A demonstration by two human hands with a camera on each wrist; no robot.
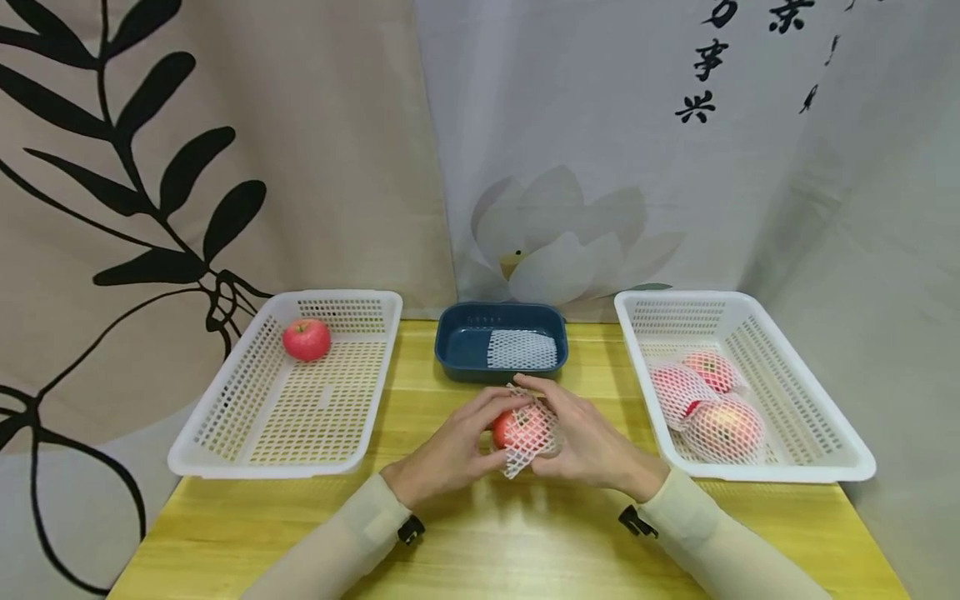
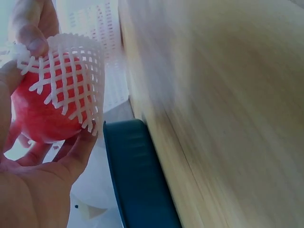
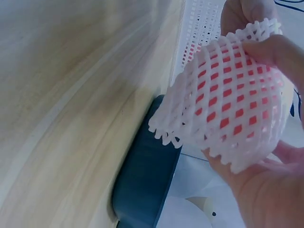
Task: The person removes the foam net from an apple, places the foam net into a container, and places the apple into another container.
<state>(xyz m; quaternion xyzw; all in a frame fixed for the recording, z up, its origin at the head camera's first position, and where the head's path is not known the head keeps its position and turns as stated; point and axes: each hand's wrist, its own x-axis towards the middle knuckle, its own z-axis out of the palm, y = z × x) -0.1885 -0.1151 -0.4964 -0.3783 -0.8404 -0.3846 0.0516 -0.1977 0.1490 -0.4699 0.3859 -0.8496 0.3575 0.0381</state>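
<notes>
- Centrally, we hold a red apple [image 1: 501,430] up between both hands, above the near-middle part of the bench [image 1: 517,554], its left side bare and its right side under a white foam net [image 1: 537,427].
- With our left grip [image 1: 453,446] we cup the apple's bare side, thumb and fingers curved around it and parted about as wide as the fruit.
- With our right grip [image 1: 592,437] we hold the netted side, thumb and fingers bent around the mesh and likewise parted to the fruit's width.
- Just beyond our hands we see a navy tray [image 1: 498,374], with flat white netting [image 1: 522,349] lying in its right half.
- To our left stands a white basket [image 1: 300,425], where a bare apple [image 1: 306,341] sits toward the far left corner.
- To our right we have a second white basket [image 1: 813,421], holding three netted apples [image 1: 724,427] bunched toward its left side.
- On our pale sleeves [image 1: 352,529] we wear small black clips [image 1: 637,522] near each wrist.
- Behind everything we face a hanging cloth [image 1: 345,167] printed with dark leaves, a pale flower and black characters.
</notes>
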